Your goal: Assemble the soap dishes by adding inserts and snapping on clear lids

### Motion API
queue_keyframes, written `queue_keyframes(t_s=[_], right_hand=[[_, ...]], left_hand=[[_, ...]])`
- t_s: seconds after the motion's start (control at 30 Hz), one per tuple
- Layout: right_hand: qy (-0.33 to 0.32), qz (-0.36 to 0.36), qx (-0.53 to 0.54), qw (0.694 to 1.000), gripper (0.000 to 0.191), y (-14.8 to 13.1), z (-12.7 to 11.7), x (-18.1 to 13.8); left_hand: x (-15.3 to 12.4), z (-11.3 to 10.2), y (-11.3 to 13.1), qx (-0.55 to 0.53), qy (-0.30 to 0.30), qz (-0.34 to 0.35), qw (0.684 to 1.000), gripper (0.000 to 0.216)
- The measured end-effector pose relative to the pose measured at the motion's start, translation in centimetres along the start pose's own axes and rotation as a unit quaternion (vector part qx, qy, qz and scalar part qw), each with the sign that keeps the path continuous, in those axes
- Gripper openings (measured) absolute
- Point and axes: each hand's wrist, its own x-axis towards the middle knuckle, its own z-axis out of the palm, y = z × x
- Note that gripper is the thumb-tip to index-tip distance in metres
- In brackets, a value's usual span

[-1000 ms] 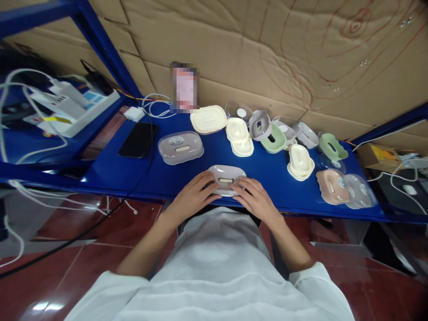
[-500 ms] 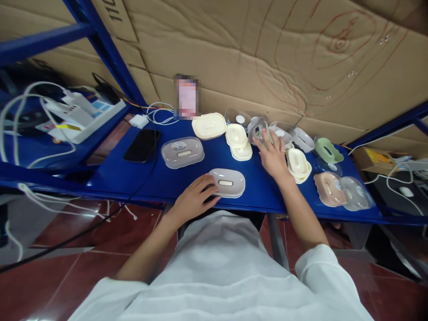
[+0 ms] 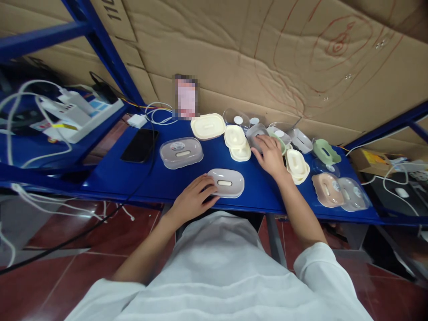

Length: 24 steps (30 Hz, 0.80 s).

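Note:
My left hand [image 3: 196, 197] is closed round the left end of a grey oval plastic soap box [image 3: 230, 182] with a cream bar in its middle slot, near the table's front edge. My right hand [image 3: 271, 154] reaches to the back row, fingers bent over a grey plastic shell [image 3: 257, 132] and thumb at its near side; the fingers hide part of it. Beside that hand lie stacked cream trays [image 3: 234, 136] on the left and more cream trays [image 3: 296, 164] on the right. A green piece [image 3: 280, 139] shows just behind its fingers.
A clear-lidded grey box [image 3: 182, 152] and a black phone [image 3: 139, 146] lie on the left. Pink [image 3: 326, 189] and light green [image 3: 324, 150] pieces sit on the right. A cardboard wall [image 3: 217, 58] closes off the back; a cable crosses the table's left part.
My right hand's spread fingers have come together over the grey shell, which has turned and now shows its closed, slotted side. My left hand stays on the grey soap box.

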Motion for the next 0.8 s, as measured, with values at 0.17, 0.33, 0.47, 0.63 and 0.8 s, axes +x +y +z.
queue_keyframes(t_s=[0.17,0.33,0.47,0.63,0.8], right_hand=[[-0.002,0.128,-0.062,0.99,0.058,-0.9,2.0,8.1],[-0.038,0.12,-0.082,0.989,0.039,-1.1,2.7,12.4],[0.038,0.055,-0.06,0.996,0.033,-1.7,1.1,7.3],[0.084,-0.08,0.083,0.99,0.017,-4.3,-0.5,-4.3],[0.027,-0.119,0.117,0.986,0.038,-7.5,-1.2,-9.8]], left_hand=[[-0.1,0.0,-0.1,0.003,0.007,0.007,1.0,0.02],[0.0,-0.1,0.0,0.011,0.015,0.016,1.0,0.019],[-0.3,-0.1,0.0,0.018,0.008,0.013,1.0,0.021],[-0.6,-0.1,0.1,0.032,-0.003,-0.022,0.999,0.039],[-0.6,-0.1,0.2,0.026,-0.012,-0.045,0.999,0.057]])
